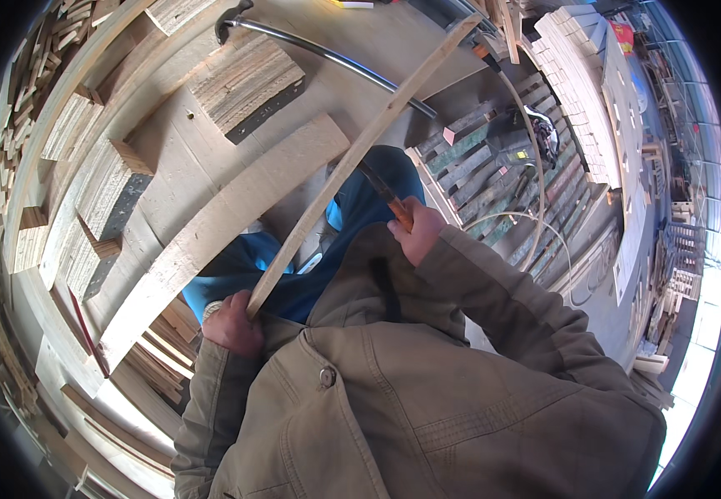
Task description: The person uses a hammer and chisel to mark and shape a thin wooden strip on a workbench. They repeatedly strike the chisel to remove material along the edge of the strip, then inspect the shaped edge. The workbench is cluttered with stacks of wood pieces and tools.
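Note:
My left hand (235, 326) is closed round the near end of a long, thin wooden strip (377, 125). The strip slants up and away to the right, above the worktable. In my right hand (421, 234) is a tool with an orange handle (398, 214) and a dark shaft; its far end goes behind the strip, so I cannot tell its kind. A wide pale board (235, 204) lies just beyond my left hand, on the table side. My blue-trousered legs (385, 179) show below the strip.
A claw-headed tool with a shiny shaft (327, 54) lies on the wooden tabletop (190, 137), near a laminated block (248, 79). More blocks (102, 200) stand at left. Slatted pallets (493, 162), a hose (535, 166) and stacked timber (577, 91) are at right.

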Available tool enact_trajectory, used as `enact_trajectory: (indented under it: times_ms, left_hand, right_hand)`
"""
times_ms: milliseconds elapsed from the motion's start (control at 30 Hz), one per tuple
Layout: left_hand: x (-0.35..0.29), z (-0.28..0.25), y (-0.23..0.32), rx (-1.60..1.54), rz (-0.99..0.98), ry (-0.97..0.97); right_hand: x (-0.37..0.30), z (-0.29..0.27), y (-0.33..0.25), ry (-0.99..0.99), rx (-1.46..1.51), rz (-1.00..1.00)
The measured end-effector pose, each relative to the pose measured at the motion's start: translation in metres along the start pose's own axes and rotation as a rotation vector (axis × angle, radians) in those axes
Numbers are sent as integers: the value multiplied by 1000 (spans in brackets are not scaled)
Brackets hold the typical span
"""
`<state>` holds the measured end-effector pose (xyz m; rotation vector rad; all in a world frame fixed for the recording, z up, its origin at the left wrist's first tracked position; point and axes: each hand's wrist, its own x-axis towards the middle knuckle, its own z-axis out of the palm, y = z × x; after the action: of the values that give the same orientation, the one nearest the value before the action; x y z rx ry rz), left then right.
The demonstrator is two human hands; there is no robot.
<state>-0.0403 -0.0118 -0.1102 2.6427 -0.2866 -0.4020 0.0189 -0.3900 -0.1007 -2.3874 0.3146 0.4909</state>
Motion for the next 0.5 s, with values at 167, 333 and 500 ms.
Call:
enact_trajectory:
  times_ms: [167,333,500]
  left_hand:
    - [0,0,1,6,-27,-25]
    - [2,5,10,-78,-70,-44]
    - [5,4,14,-86,-88,-21]
  right_hand:
    - [-5,19,0,40,83,22]
    - [-11,64,-20,82,411,61]
    - [-7,74,-16,84,552,98]
